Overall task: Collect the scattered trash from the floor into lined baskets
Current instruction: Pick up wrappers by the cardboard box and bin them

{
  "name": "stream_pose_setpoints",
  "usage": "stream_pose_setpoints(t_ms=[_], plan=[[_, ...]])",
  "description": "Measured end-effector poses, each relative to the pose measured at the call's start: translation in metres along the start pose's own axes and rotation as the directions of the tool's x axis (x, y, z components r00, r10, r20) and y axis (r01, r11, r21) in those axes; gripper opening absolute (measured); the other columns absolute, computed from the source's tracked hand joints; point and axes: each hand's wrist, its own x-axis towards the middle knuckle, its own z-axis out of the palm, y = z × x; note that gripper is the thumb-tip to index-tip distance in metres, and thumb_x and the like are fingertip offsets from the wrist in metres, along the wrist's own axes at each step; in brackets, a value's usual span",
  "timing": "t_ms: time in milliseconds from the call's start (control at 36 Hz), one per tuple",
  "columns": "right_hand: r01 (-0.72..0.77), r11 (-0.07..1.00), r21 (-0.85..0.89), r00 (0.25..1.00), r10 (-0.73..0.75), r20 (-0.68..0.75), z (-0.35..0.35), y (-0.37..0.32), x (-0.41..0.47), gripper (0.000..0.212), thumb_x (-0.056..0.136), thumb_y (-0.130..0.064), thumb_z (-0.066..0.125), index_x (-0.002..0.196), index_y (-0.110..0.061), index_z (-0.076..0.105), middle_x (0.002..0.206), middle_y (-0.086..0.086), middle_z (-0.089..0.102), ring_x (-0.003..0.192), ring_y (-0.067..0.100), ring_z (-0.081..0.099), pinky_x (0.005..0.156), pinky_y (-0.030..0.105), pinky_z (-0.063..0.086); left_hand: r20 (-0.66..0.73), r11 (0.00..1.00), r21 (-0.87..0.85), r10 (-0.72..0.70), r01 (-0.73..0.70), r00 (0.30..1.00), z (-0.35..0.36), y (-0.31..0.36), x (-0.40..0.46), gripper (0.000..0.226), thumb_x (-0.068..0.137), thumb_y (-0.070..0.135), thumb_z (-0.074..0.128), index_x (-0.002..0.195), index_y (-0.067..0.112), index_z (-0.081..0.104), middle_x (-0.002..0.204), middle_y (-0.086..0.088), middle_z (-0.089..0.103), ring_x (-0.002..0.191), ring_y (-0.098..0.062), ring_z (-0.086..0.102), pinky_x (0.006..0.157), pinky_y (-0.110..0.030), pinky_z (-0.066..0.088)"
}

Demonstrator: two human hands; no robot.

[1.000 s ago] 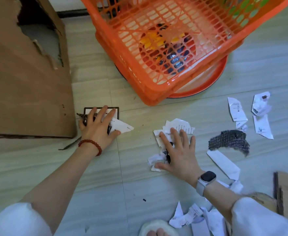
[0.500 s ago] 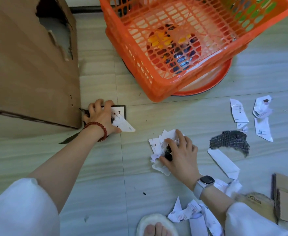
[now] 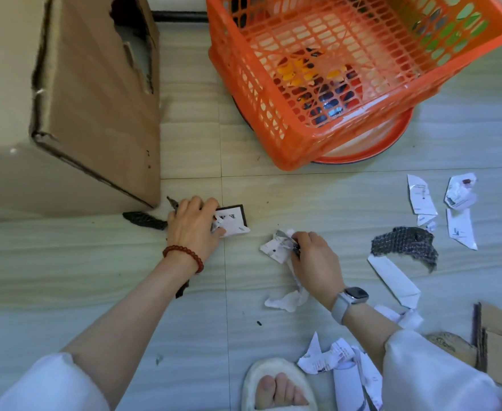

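Your left hand is curled down on the floor, gripping a black-bordered card and white paper scraps just beside the cardboard box. Your right hand is closed around a bunch of crumpled paper, with a white strip trailing from under it. The orange basket stands beyond both hands, resting on a red-rimmed lid. More torn paper and a dark mesh piece lie scattered to your right, and another heap of paper lies near your slipper.
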Motion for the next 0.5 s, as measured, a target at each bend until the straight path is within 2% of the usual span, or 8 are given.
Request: stream_pose_setpoints(t_ms=[56,83,194,250,306,361,444,500], plan=[[0.031,0.999,0.012,0.999,-0.031,-0.012,0.002,0.001,-0.003,0.014,0.081,-0.004,0.058,0.093,0.002,0.061,0.087,0.019,0.058,0.082,0.038,0.057,0.052,0.033,0.037,0.004,1.0,-0.031,-0.003,0.003,1.0,0.001,0.002,-0.009,0.035,0.08,0.025,0.067,0.109,0.01,0.053,0.105,-0.01,0.051,0.106,-0.028,0.043,0.081,-0.036,0.032],[0.037,0.999,0.005,0.999,-0.036,-0.024,0.002,0.001,-0.002,0.012,0.08,-0.004,0.058,0.089,0.003,0.061,0.087,0.019,0.057,0.079,0.039,0.057,0.05,0.032,0.035,-0.001,0.999,-0.052,-0.007,0.007,1.0,0.0,0.002,-0.012,0.034,0.08,0.025,0.067,0.108,0.01,0.053,0.104,-0.01,0.051,0.105,-0.028,0.043,0.08,-0.035,0.032],[0.051,0.999,0.016,0.998,-0.05,-0.031,-0.009,0.001,0.004,0.02,0.085,-0.012,0.056,0.099,0.003,0.061,0.122,0.014,0.05,0.089,0.036,0.057,0.06,0.03,0.039,-0.02,0.992,-0.127,-0.027,0.024,0.999,-0.003,0.001,-0.026,0.033,0.079,0.024,0.068,0.105,0.009,0.054,0.101,-0.01,0.052,0.103,-0.028,0.044,0.078,-0.034,0.032],[0.04,0.997,0.066,0.999,-0.038,-0.035,-0.022,0.0,0.006,0.022,0.085,-0.014,0.057,0.101,0.002,0.061,0.13,0.009,0.047,0.089,0.035,0.06,0.063,0.031,0.041,-0.028,0.987,-0.154,-0.048,0.043,0.998,-0.005,-0.002,-0.033,0.034,0.079,0.025,0.069,0.105,0.009,0.055,0.1,-0.01,0.052,0.102,-0.028,0.044,0.079,-0.035,0.034],[0.026,0.987,0.158,0.999,-0.021,-0.032,-0.036,-0.001,0.009,0.024,0.085,-0.012,0.057,0.103,0.003,0.061,0.13,0.009,0.048,0.094,0.034,0.061,0.071,0.033,0.045,-0.022,0.982,-0.174,-0.074,0.069,0.997,-0.009,-0.005,-0.039,0.034,0.078,0.025,0.069,0.105,0.009,0.054,0.1,-0.009,0.052,0.102,-0.028,0.044,0.08,-0.035,0.035],[0.013,0.966,0.258,1.0,-0.014,0.0,-0.052,-0.003,0.01,0.025,0.085,-0.01,0.058,0.108,0.001,0.061,0.126,0.011,0.051,0.101,0.03,0.058,0.076,0.025,0.039,0.0,0.979,-0.188,-0.083,0.081,0.997,-0.011,-0.007,-0.045,0.034,0.079,0.025,0.068,0.105,0.011,0.053,0.1,-0.008,0.051,0.102,-0.027,0.043,0.081,-0.035,0.036],[0.013,0.955,0.297,0.998,-0.029,0.049,-0.07,-0.004,0.006,0.023,0.087,-0.011,0.058,0.108,-0.003,0.059,0.119,0.01,0.055,0.092,0.025,0.054,0.068,0.02,0.031,0.026,0.976,-0.194,-0.091,0.095,0.995,-0.012,-0.012,-0.052,0.033,0.079,0.025,0.068,0.104,0.012,0.052,0.098,-0.006,0.05,0.102,-0.026,0.043,0.081,-0.035,0.036],[0.023,0.952,0.304,0.999,-0.03,0.02,-0.076,-0.005,0.001,0.023,0.087,-0.011,0.058,0.108,-0.002,0.058,0.116,0.01,0.056,0.086,0.022,0.052,0.066,0.021,0.031,0.024,0.972,-0.208,-0.104,0.107,0.994,-0.012,-0.016,-0.055,0.032,0.079,0.025,0.068,0.103,0.012,0.053,0.096,-0.004,0.048,0.101,-0.026,0.043,0.081,-0.035,0.036]])
